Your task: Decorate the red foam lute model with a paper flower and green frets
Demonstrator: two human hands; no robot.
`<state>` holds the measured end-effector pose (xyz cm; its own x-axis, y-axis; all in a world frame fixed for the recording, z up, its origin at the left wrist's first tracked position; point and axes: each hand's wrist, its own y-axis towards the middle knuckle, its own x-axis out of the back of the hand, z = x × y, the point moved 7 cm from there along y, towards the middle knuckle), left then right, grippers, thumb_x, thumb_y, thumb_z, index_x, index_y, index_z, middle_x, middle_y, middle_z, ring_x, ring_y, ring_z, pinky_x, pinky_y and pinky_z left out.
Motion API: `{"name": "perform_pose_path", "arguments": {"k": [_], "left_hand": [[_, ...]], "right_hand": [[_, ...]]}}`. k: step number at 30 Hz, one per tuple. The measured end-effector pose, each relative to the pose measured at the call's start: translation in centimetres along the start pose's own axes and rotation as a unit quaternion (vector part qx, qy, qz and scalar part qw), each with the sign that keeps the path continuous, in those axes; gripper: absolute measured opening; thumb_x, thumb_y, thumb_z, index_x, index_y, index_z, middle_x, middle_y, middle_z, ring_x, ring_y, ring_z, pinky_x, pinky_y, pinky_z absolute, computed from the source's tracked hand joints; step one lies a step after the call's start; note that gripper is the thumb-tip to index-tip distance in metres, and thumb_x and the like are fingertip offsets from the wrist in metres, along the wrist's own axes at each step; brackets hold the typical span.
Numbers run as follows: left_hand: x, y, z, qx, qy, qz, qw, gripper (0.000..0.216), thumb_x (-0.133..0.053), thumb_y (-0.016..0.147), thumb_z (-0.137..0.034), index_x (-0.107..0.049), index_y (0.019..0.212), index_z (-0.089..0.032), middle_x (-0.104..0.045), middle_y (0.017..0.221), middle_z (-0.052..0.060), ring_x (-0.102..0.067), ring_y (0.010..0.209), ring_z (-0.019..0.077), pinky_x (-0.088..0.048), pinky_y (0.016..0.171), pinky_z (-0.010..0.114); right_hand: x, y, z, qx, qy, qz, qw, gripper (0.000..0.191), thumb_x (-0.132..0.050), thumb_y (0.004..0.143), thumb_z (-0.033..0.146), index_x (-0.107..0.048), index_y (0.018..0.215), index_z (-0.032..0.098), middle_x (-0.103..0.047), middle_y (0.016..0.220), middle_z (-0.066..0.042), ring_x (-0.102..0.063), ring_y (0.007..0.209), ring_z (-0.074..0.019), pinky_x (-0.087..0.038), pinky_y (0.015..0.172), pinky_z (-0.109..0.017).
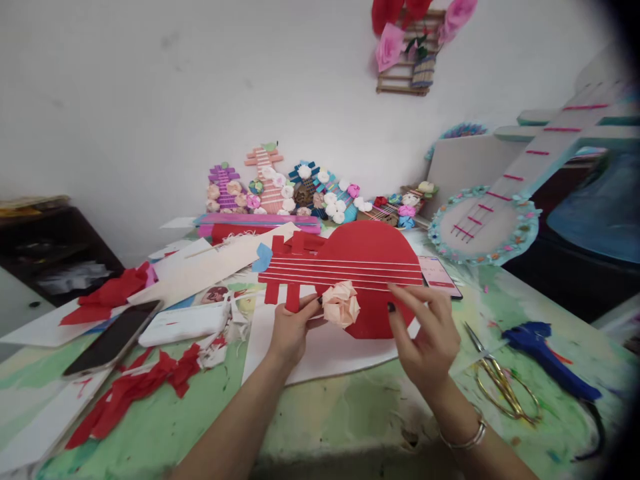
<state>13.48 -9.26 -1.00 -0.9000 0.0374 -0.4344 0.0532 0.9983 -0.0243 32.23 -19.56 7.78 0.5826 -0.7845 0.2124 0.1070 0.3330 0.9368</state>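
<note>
A red guitar-shaped craft (377, 250) with white strings along its neck and body is in the middle, its pegs to the left. My left hand (295, 327) is closed on its lower edge beside the pegs. A pale peach paper flower (341, 305) sits against the lower edge, touching or close to my left fingertips; whether it is attached cannot be seen. My right hand (425, 327) is open with fingers apart, over the right part of the red body near the strings. A blue paper piece (263, 258) sits at the neck's end.
Gold-handled scissors (500, 380) and a blue glue gun (553, 360) lie at the right. Red crepe paper (143, 387), a black phone (115, 337) and a white case (183, 325) are at the left. Finished instrument crafts (273, 190) line the wall; a larger one (493, 207) stands right.
</note>
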Motion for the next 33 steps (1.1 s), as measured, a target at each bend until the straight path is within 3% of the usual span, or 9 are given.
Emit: {"name": "perform_pose_path", "arguments": {"k": [4,6,10,13,15,19,22,28,33], "left_hand": [[0.4,0.6,-0.3,-0.007,-0.014,0.007,1.0,0.025,-0.075,0.061,-0.024,-0.073,0.082,-0.013,-0.072,0.083,0.009,-0.066,0.073,0.0191,-0.053,0.061,0.028],[0.6,0.9,-0.3,-0.002,-0.017,0.015,1.0,0.025,-0.075,0.061,-0.024,-0.072,0.083,-0.012,-0.072,0.083,0.009,-0.066,0.074,0.0194,-0.053,0.062,0.028],[1.6,1.6,0.0,0.027,-0.047,-0.002,0.999,0.023,-0.075,0.061,-0.021,-0.071,0.081,-0.01,-0.072,0.079,0.008,-0.065,0.07,0.0172,-0.052,0.06,0.026],[2.8,2.4,-0.3,0.011,-0.103,-0.043,0.994,0.014,-0.073,0.063,-0.019,-0.069,0.075,-0.011,-0.071,0.075,0.005,-0.065,0.067,0.0144,-0.052,0.061,0.024],[3.2,2.7,-0.6,-0.006,-0.125,-0.056,0.991,0.011,-0.068,0.069,-0.023,-0.068,0.076,-0.014,-0.071,0.078,0.003,-0.065,0.07,0.0126,-0.051,0.065,0.022],[1.7,2.7,-0.9,-0.009,-0.145,0.028,0.989,0.035,-0.056,0.078,-0.045,-0.066,0.092,-0.014,-0.069,0.095,0.008,-0.065,0.085,0.0169,-0.052,0.076,0.028],[-0.2,2.0,-0.5,-0.018,-0.071,0.114,0.991,0.042,-0.064,0.073,-0.042,-0.058,0.107,-0.018,-0.064,0.107,0.009,-0.064,0.09,0.0211,-0.052,0.078,0.037],[0.5,2.0,-0.8,-0.105,0.086,0.036,0.99,0.041,-0.065,0.072,-0.039,-0.051,0.104,-0.018,-0.067,0.097,0.007,-0.066,0.069,0.0158,-0.055,0.064,0.033],[1.0,1.8,-1.9,-0.138,0.097,0.028,0.985,0.039,-0.063,0.074,-0.04,-0.051,0.104,-0.018,-0.069,0.089,0.004,-0.066,0.064,0.0142,-0.055,0.06,0.029]], "right_hand": [[-0.4,2.2,-6.1,-0.158,-0.066,0.009,0.985,0.052,-0.062,0.074,0.031,-0.05,0.124,0.021,-0.049,0.123,-0.012,-0.04,0.118,-0.03,-0.029,0.099,-0.052],[-1.5,1.9,-9.8,-0.283,0.019,0.047,0.958,0.061,-0.061,0.073,0.039,-0.043,0.128,0.022,-0.048,0.127,-0.012,-0.045,0.115,-0.0295,-0.035,0.095,-0.05],[-4.6,-0.8,-13.1,-0.469,0.316,0.131,0.814,0.041,-0.061,0.073,0.04,-0.057,0.109,0.02,-0.066,0.101,-0.008,-0.062,0.086,-0.0221,-0.05,0.074,-0.034],[-5.7,-3.2,-12.8,-0.554,0.399,0.146,0.716,0.033,-0.071,0.062,0.028,-0.062,0.092,0.017,-0.069,0.082,-0.005,-0.064,0.067,-0.0175,-0.051,0.059,-0.027],[-6.3,-4.5,-12.2,-0.587,0.416,0.126,0.683,0.033,-0.073,0.058,0.022,-0.062,0.089,0.016,-0.069,0.075,-0.003,-0.062,0.058,-0.0148,-0.049,0.051,-0.024],[-7.9,-5.8,-11.2,-0.584,0.438,0.066,0.681,0.033,-0.07,0.059,0.023,-0.057,0.088,0.017,-0.069,0.078,-0.003,-0.063,0.061,-0.0161,-0.052,0.054,-0.028],[-8.8,-6.4,-10.8,-0.566,0.449,0.042,0.69,0.039,-0.071,0.056,0.024,-0.053,0.091,0.019,-0.069,0.087,-0.003,-0.065,0.07,-0.0181,-0.053,0.061,-0.031],[-9.7,-6.5,-9.6,-0.53,0.44,0.1,0.718,0.042,-0.074,0.057,0.03,-0.051,0.091,0.018,-0.068,0.085,-0.007,-0.065,0.071,-0.0224,-0.054,0.063,-0.037],[-8.6,-5.5,-10.5,-0.497,0.354,0.077,0.789,0.041,-0.067,0.065,0.039,-0.049,0.095,0.019,-0.065,0.096,-0.01,-0.063,0.083,-0.0243,-0.052,0.072,-0.042]]}}
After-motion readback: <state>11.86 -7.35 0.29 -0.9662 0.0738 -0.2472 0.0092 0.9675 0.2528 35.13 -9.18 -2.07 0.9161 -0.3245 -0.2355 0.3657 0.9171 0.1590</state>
